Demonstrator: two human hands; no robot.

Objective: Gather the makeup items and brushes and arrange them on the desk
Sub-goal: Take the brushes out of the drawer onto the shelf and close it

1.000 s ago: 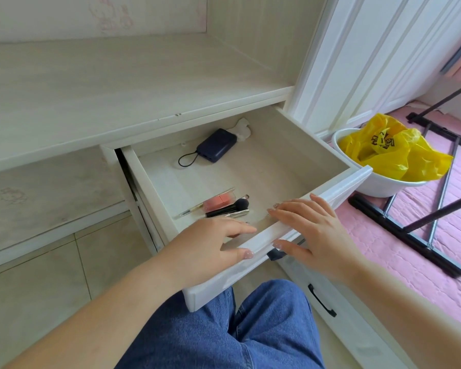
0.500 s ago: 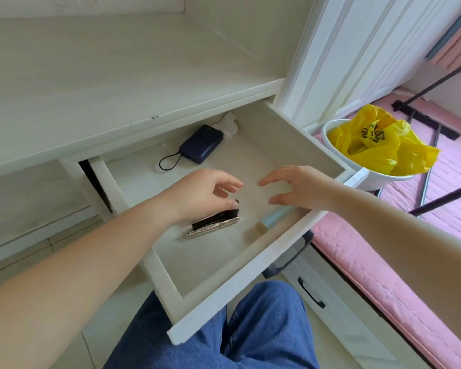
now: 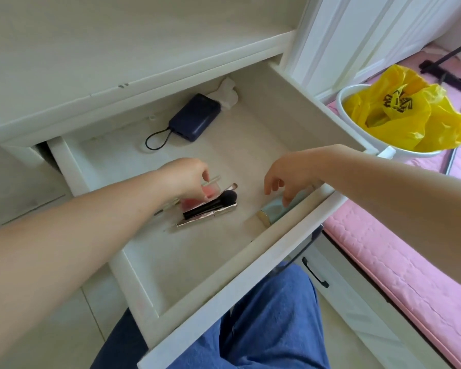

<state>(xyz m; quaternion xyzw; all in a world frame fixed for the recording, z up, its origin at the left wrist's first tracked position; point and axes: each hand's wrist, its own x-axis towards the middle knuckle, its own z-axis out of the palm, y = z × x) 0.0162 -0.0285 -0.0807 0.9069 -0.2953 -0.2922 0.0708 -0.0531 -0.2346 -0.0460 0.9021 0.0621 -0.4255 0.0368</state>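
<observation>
Down in the open drawer (image 3: 240, 278), my left hand (image 3: 186, 177) curls its fingers onto the pink makeup item (image 3: 210, 193); whether they truly pinch it I cannot tell. Just beside lie a black brush (image 3: 210, 205) and a metallic tube (image 3: 208, 215). My right hand (image 3: 290, 174) hangs loose-fingered above a pale blue tube (image 3: 273, 210) by the drawer front, holding nothing. A dark power bank (image 3: 194, 117) sits near the back.

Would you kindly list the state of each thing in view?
Drawer: pulled open.
Black brush: lying flat in the drawer.
Pale blue tube: lying by the drawer's front wall.
Left hand: fingers on the pink item.
Right hand: open above the tube.
</observation>
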